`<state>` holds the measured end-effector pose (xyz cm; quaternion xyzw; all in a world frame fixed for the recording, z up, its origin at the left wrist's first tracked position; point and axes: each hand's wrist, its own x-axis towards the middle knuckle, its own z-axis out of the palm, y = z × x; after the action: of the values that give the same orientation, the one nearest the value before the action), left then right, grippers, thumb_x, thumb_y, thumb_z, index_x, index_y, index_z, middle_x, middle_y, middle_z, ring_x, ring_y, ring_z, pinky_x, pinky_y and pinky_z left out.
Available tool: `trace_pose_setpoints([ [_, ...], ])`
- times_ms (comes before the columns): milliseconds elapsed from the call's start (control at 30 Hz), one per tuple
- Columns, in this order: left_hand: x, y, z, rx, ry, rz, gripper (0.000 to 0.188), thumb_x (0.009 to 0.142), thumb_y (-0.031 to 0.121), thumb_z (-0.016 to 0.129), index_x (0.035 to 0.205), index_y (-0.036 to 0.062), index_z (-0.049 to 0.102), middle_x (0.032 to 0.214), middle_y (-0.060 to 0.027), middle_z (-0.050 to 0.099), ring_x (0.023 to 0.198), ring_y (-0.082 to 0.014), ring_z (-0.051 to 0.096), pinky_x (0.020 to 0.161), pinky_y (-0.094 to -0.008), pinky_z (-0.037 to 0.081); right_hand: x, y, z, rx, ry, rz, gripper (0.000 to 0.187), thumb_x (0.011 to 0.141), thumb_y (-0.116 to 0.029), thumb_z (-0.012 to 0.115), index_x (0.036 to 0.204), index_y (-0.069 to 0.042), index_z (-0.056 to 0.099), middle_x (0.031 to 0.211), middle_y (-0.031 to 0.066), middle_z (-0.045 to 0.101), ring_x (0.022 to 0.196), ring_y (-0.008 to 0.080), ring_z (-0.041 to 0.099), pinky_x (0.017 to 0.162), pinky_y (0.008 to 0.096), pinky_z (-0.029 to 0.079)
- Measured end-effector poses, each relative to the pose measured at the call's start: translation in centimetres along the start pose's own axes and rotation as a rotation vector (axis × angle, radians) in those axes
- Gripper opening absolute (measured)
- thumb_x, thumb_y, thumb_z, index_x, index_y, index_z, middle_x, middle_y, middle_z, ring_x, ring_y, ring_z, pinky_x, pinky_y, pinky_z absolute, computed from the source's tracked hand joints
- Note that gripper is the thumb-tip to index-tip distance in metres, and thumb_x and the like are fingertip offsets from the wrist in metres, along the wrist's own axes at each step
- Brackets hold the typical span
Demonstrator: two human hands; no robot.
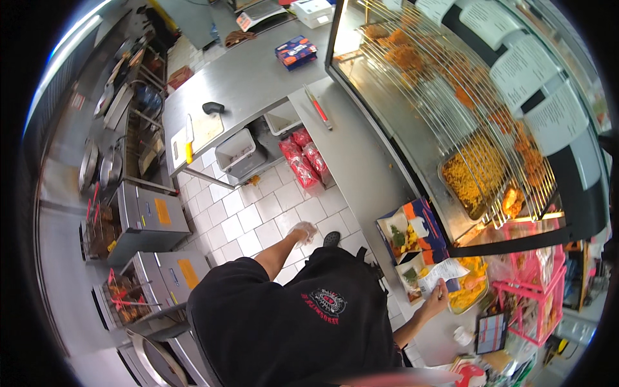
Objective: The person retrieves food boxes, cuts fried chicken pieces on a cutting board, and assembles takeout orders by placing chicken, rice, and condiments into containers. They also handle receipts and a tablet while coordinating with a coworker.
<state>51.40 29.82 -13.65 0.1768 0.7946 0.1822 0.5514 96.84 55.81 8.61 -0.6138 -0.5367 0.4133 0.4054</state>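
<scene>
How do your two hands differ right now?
The left hand wears a thin clear glove and hangs free over the tiled floor, holding nothing; the right hand is bare, at the counter, pinching a paper slip over the open food boxes. Both arms are bare below black sleeves.

Single head-worn fisheye, steeply downward.

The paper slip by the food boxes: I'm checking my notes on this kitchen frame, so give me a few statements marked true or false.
1. The right hand holds a paper slip. True.
2. The left hand grips a knife. False: it hangs gloved over the tiled floor; the knife lies on the cutting board.
3. Open food boxes sit on the counter. True.
4. The display case is empty. False: fried food fills it.
</scene>
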Motion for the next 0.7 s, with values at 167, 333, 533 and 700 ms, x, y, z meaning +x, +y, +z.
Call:
trace_pose_setpoints([
  [167,-1.4,-4.9,1.0,0.280,-0.086,0.134,0.033,0.102,0.030,0.054,0.112,-0.0010,0.061,0.097,-0.0128,0.066,0.086,-0.0258,0.075,0.061,-0.0369,0.062,1.3,-3.1,3.4,-0.070,-0.131,-0.054,0.025,0.095,0.000,0.059,0.117,0.003,0.070,0.113,0.0131,0.069,0.100,0.0186,0.064,0.090,0.0303,0.050],
  [333,-2.5,-5.4,0.0,-0.095,-0.023,0.028,0.056,0.096,0.042,0.064,0.135,0.0053,0.051,0.128,-0.0150,0.059,0.100,-0.0327,0.072,0.074,-0.0458,0.059,-0.7,-2.9,4.8,-0.021,-0.139,0.102,0.025,0.092,-0.008,0.069,0.115,0.000,0.071,0.105,0.0089,0.069,0.085,0.0144,0.062,0.074,0.0272,0.050],
  [533,-0.2,-2.2,-0.3,-0.319,-0.072,-0.369,0.099,0.083,0.079,0.058,0.158,0.0224,0.026,0.143,-0.0222,0.046,0.113,-0.0411,0.061,0.091,-0.0509,0.050,-5.3,-0.7,-0.5,-0.106,0.215,0.017,0.018,0.085,-0.011,0.076,0.100,-0.002,0.072,0.090,0.0087,0.070,0.075,0.0148,0.063,0.068,0.0285,0.051],
  [700,3.6,1.3,-2.2,0.088,-0.378,-0.404,0.084,0.092,0.077,0.046,0.158,0.0289,0.025,0.143,-0.0217,0.048,0.115,-0.0410,0.062,0.092,-0.0461,0.048,-12.5,-0.1,-7.1,-0.101,0.525,0.202,0.025,0.088,-0.001,0.071,0.113,-0.001,0.067,0.096,0.0066,0.069,0.083,0.0116,0.065,0.071,0.0264,0.051],
])
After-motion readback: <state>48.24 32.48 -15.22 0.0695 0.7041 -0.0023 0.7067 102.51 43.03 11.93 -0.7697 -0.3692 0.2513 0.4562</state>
